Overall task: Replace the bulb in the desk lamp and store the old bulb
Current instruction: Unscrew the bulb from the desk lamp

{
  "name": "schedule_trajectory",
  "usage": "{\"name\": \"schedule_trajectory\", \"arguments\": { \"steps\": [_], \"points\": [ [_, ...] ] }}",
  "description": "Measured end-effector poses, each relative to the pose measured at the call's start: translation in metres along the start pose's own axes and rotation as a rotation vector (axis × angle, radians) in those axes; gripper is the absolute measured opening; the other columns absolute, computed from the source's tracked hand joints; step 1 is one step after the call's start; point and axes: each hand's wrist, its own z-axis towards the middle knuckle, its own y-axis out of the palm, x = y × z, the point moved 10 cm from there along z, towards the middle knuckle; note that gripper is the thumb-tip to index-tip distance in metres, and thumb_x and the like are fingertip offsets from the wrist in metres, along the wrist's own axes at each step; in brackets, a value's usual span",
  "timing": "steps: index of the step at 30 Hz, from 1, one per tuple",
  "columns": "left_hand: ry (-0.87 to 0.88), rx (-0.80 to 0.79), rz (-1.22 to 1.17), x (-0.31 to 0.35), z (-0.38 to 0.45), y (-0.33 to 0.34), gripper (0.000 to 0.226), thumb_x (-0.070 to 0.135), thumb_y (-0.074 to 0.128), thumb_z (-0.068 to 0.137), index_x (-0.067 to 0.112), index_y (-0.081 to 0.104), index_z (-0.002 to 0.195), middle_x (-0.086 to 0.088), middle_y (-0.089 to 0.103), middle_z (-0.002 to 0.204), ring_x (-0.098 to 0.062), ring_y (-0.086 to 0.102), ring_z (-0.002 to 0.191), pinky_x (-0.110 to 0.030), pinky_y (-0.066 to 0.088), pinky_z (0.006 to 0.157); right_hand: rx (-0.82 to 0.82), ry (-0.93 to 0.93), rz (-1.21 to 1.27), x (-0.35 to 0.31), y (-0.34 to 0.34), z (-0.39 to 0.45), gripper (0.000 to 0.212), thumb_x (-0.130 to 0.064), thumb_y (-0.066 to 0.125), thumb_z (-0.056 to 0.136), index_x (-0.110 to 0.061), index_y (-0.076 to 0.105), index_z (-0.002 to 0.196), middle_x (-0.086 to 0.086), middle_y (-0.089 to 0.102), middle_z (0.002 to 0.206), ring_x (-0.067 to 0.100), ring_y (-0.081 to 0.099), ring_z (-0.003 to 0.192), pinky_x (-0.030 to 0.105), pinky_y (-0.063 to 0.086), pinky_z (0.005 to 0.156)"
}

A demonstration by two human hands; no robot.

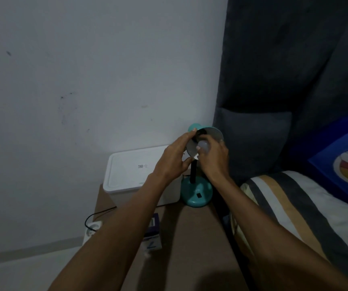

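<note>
Left hand [174, 156] grips the rim of the lamp [198, 164] shade; right hand [213, 154] is closed round the bulb [203, 145] at the socket. Twisting crookedly could jam the thread, and the light lamp, near the table [200, 238] edge, might tip

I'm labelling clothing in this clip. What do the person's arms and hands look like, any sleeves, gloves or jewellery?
Both forearms are bare, with no sleeves in view. The left hand and right hand wear no gloves. No watch, bracelet or ring shows, though the dim light hides fine detail.
</note>
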Motion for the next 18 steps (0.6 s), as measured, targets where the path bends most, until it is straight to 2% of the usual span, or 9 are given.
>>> {"name": "schedule_trajectory", "arguments": {
  "steps": [3, 5, 9, 11, 16, 18],
  "points": [
    [-0.014, -0.006, 0.0, -0.003, 0.0, 0.001, 0.082, 0.003, 0.079, 0.087, 0.008, 0.038, 0.158, -0.009, 0.047, 0.159, -0.019, 0.047, 0.144, -0.042, 0.045, 0.118, 0.018, -0.001, -0.001, 0.0, 0.002, -0.002, 0.056, -0.016, 0.068, 0.092, -0.022, 0.048, 0.144, 0.014, 0.049, 0.138, 0.031, 0.056, 0.121, 0.043, 0.053, 0.098],
    [-0.022, -0.005, 0.001, -0.007, 0.0, 0.001, 0.082, 0.003, 0.078, 0.087, 0.006, 0.038, 0.158, -0.01, 0.046, 0.159, -0.021, 0.047, 0.145, -0.044, 0.044, 0.118, 0.032, 0.005, -0.035, 0.002, -0.001, -0.003, 0.06, -0.019, 0.072, 0.089, -0.017, 0.048, 0.143, 0.014, 0.049, 0.137, 0.032, 0.056, 0.12, 0.044, 0.053, 0.097],
    [-0.039, -0.006, 0.013, -0.009, 0.0, 0.002, 0.082, 0.005, 0.079, 0.088, 0.007, 0.037, 0.158, -0.011, 0.046, 0.159, -0.022, 0.047, 0.146, -0.046, 0.044, 0.118, 0.059, -0.007, -0.014, 0.001, -0.011, -0.01, 0.058, -0.022, 0.074, 0.088, -0.02, 0.051, 0.141, 0.009, 0.041, 0.137, 0.026, 0.053, 0.117, 0.026, 0.045, 0.089],
    [-0.048, -0.012, 0.016, -0.008, 0.0, 0.004, 0.082, 0.005, 0.079, 0.088, 0.008, 0.037, 0.159, -0.01, 0.046, 0.159, -0.022, 0.047, 0.145, -0.046, 0.045, 0.117, 0.069, -0.015, 0.01, 0.0, -0.016, -0.016, 0.059, -0.021, 0.074, 0.087, -0.021, 0.051, 0.142, 0.008, 0.04, 0.134, 0.023, 0.053, 0.112, 0.023, 0.044, 0.086],
    [-0.065, -0.035, 0.066, 0.0, -0.005, 0.002, 0.087, 0.003, 0.079, 0.086, 0.014, 0.034, 0.16, -0.006, 0.045, 0.16, -0.02, 0.047, 0.144, -0.041, 0.045, 0.117, 0.093, -0.013, 0.027, 0.004, -0.03, -0.031, 0.058, -0.02, 0.073, 0.082, -0.022, 0.055, 0.137, 0.005, 0.045, 0.126, 0.022, 0.056, 0.102, 0.028, 0.05, 0.079],
    [-0.076, -0.055, 0.117, 0.003, -0.011, -0.001, 0.093, 0.006, 0.081, 0.085, 0.019, 0.031, 0.162, -0.004, 0.042, 0.162, -0.02, 0.044, 0.146, -0.036, 0.043, 0.118, 0.103, -0.02, -0.013, 0.005, -0.036, -0.039, 0.058, -0.023, 0.074, 0.081, -0.024, 0.055, 0.136, 0.005, 0.048, 0.125, 0.023, 0.057, 0.101, 0.034, 0.054, 0.079]
  ]
}}
